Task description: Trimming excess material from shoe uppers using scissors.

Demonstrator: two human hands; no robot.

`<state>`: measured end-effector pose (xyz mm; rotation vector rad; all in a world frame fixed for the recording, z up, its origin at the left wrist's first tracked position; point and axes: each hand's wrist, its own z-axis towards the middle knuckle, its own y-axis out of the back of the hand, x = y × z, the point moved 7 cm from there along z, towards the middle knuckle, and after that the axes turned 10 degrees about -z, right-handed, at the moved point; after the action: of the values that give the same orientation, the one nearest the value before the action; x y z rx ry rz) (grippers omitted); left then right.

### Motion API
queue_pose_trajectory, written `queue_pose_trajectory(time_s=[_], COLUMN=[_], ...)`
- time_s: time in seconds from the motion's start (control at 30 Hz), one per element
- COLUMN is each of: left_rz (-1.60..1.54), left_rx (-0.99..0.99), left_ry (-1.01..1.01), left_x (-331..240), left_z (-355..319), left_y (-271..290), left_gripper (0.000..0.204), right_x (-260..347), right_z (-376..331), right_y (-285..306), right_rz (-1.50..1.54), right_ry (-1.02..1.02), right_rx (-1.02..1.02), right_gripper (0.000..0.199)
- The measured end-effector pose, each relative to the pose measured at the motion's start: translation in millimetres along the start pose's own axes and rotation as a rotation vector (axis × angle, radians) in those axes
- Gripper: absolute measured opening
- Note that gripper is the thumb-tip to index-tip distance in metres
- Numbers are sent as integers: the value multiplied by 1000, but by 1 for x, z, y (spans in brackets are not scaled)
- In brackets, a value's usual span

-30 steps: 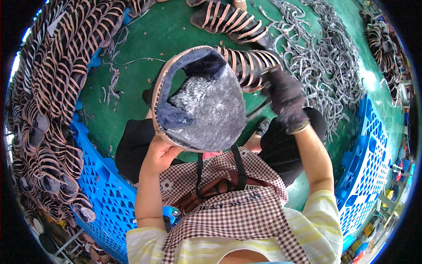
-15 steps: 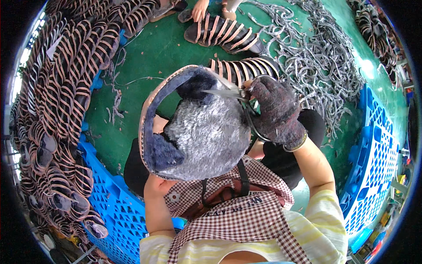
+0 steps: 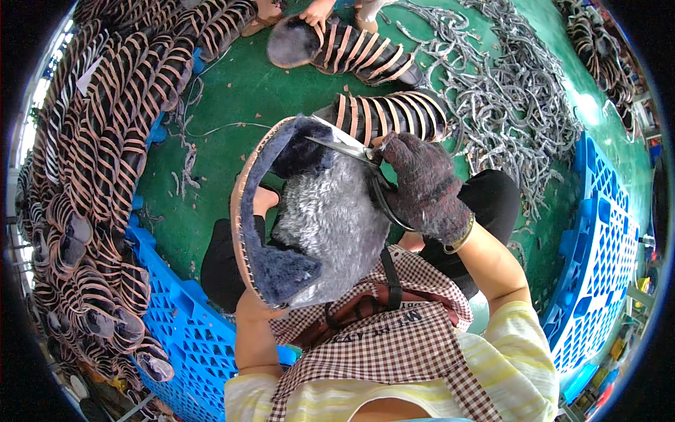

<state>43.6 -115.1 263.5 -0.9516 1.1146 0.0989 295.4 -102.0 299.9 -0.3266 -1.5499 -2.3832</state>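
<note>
My right hand (image 3: 429, 181), in a dark knitted glove, is closed round the handles of metal scissors (image 3: 344, 148). The blades point left across the dark fur at the far end of a fur-lined slipper piece (image 3: 327, 225). Grey fur covers its middle, with navy fur patches and a tan stitched rim on the left. From below, my left hand (image 3: 259, 307) supports the piece at its near edge; its fingers are mostly hidden behind it. Through a gap beside the grey fur the floor and a bare foot (image 3: 264, 200) show.
Beyond the piece lies a nested row of tan-rimmed dark slippers (image 3: 394, 116); another person's hand (image 3: 318, 13) touches a second row (image 3: 365, 53). Grey fur strips (image 3: 492, 98) heap at far right. Blue pallets (image 3: 186, 316) flank me, and stacked slippers (image 3: 98, 162) fill the left.
The slipper piece has tilted and shifted slightly right and nearer. My right hand and the scissors have moved a little left. The other person's row now shows a furry grey end piece spread leftward.
</note>
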Motion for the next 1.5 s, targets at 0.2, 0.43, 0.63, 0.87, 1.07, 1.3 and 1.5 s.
queue_pose_trajectory(time_s=[0.2, 0.43, 0.63, 0.87, 1.07, 1.3, 1.5], left_rz=[15, 20, 17, 166, -205, 20, 59], left_rx=[-145, -312, -431, -130, -259, -758, -751], left_ry=[96, 219, 318, 262, -122, -220, -174], left_x=[4, 14, 23, 8, -9, -15, -29], left_z=[-7, -18, -19, -9, 43, 36, 32], left_y=[13, 35, 52, 67, 51, 82, 77], left_gripper=[52, 43, 39, 39, 37, 29, 35], right_x=[5, 10, -25, -23, -21, -19, -12], right_z=[7, 11, -1, 6, 5, 7, 23], right_y=[3, 7, -10, -30, -31, -5, 40], right_rz=[-12, -120, 293, 1168, 914, 107, -447], right_ry=[13, 51, -96, -148, -265, 0, 293], right_rx=[69, 99, 154, 184, 11, -54, 16], right_gripper=[36, 34, 34, 51, 68, 64, 49])
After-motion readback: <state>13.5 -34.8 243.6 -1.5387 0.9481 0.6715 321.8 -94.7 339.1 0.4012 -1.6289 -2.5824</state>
